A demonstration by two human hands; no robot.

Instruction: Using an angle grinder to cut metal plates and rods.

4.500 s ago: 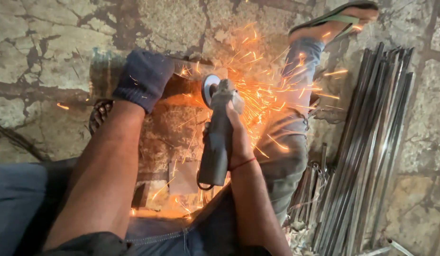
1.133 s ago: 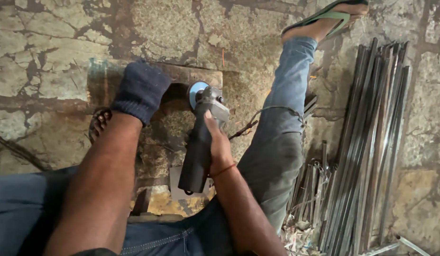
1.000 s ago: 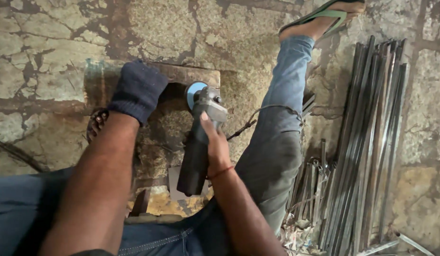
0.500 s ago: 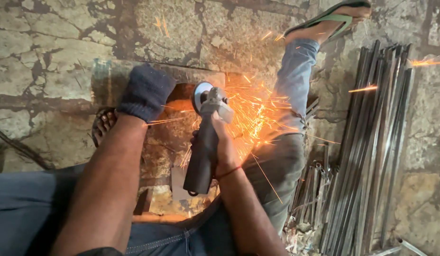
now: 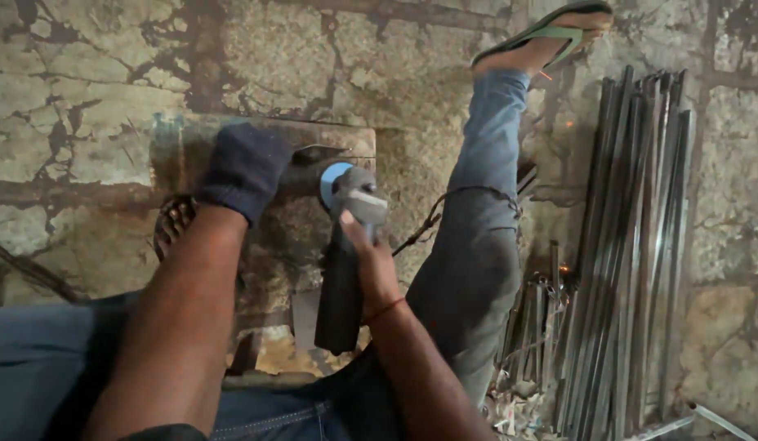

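Left to right. Left hand (image 5: 244,167), in a dark knit glove, was pressed down on the metal workpiece (image 5: 314,159), a flat, rusty piece lying on a low block (image 5: 273,245) on the cracked stone floor (image 5: 85,98). Fingers were curled over its edge, holding it steady; the tips were hidden by the glove and the shadow under it.

Just right of that, the angle grinder (image 5: 344,261) sat in the bare right hand (image 5: 371,265), fingers wrapped close around the dark body, thumb up along the housing. Its blue-guarded disc (image 5: 334,184) was at the workpiece edge. No sparks showed at the disc, so I judged the wheel was off the metal or barely touching. Whether a cut had been finished or was only part through could not be told: the contact line lay in shadow behind the guard.

Further right: the outstretched leg in jeans (image 5: 477,245) with a green sandal (image 5: 550,37), then a bundle of long steel rods (image 5: 632,245), offcuts at their foot. The grinder's cord was hard to trace.
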